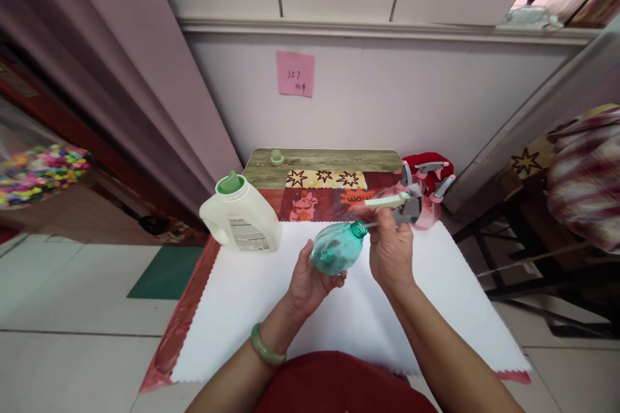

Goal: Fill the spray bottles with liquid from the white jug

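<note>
My left hand (310, 284) is closed around the body of a translucent teal spray bottle (336, 250), tilted with its threaded neck to the right. In my right hand (393, 248) is a grey and pale green spray trigger head (407, 206), held apart from the bottle. Its thin tube points toward the bottle's mouth; whether the tip is inside I cannot tell. Left of the hands stands a large white jug (247, 219) with a green cap part (231, 182) in its mouth and a label on its side.
Several pink spray bottles (429, 211) stand at the table's back right, by a red item (438, 168). A small green cap (277, 157) lies on the wood-patterned board (261, 171). White cloth (232, 322) covers the table; a pink note (295, 74) hangs on the wall.
</note>
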A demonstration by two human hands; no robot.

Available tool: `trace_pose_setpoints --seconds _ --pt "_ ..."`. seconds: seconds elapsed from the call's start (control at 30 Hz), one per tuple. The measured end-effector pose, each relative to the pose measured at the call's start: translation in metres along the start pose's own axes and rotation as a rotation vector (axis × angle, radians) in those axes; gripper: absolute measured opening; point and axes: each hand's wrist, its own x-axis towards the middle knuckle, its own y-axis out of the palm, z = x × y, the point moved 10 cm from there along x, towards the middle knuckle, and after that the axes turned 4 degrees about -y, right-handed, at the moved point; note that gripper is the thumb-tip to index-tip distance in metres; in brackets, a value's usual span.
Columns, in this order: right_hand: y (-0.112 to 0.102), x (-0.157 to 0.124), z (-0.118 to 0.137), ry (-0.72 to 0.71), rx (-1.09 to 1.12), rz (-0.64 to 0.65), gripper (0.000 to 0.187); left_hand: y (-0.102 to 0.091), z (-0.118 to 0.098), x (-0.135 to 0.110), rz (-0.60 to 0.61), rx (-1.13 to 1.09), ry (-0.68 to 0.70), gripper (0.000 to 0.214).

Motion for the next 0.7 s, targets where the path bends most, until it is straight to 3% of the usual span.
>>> trace_pose_setpoints --seconds 0.23,0.33,0.4,0.5,0.63,0.7 --pt "-0.025 0.028 0.048 -0.125 0.141 -0.140 0.041 -0.048 0.010 0.012 -0.081 0.004 -0.030 0.061" --pt "-0.044 0.050 0.070 -0.148 0.118 -0.115 0.043 -0.069 0.007 0.014 -0.106 0.004 0.017 0.054" --pt "-0.058 0.063 0.068 -0.084 0.037 -0.046 0.044 -0.077 0.002 0.014 -0.099 0.007 0.053 0.052" --pt "-0.100 0.073 0.034 0.063 -0.162 -0.003 0.046 -0.080 -0.007 0.012 -0.056 0.015 0.091 0.052" --pt "-0.175 0.063 -0.047 0.384 -0.558 0.060 0.046 -0.073 -0.018 0.008 0.024 0.038 0.112 0.055" --pt "-0.211 0.058 -0.074 0.460 -0.734 0.075 0.044 -0.066 -0.021 0.006 0.072 0.098 0.118 0.064"
